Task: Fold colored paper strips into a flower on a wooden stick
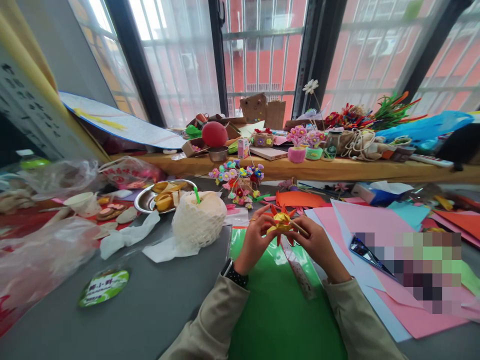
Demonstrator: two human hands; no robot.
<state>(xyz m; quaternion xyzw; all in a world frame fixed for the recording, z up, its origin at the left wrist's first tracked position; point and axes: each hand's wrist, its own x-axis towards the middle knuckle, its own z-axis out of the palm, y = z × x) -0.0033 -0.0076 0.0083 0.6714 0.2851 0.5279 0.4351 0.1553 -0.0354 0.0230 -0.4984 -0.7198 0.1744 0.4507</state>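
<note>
A folded paper flower with a yellow middle and pointed orange-red petals is held up between my two hands. The fingers of my left hand are closed on its left side. My right hand pinches the right side, and a thin tan stick-like piece shows along its fingers. Whether that piece joins the flower I cannot tell. Beneath the hands lies a green sheet with a clear glossy cover, and a pale patterned strip rests on it.
A wrapped coconut with a green straw stands left, near a metal bowl of food pieces. Colourful small flowers sit ahead. Pink paper and a phone lie right. Crafts crowd the wooden sill.
</note>
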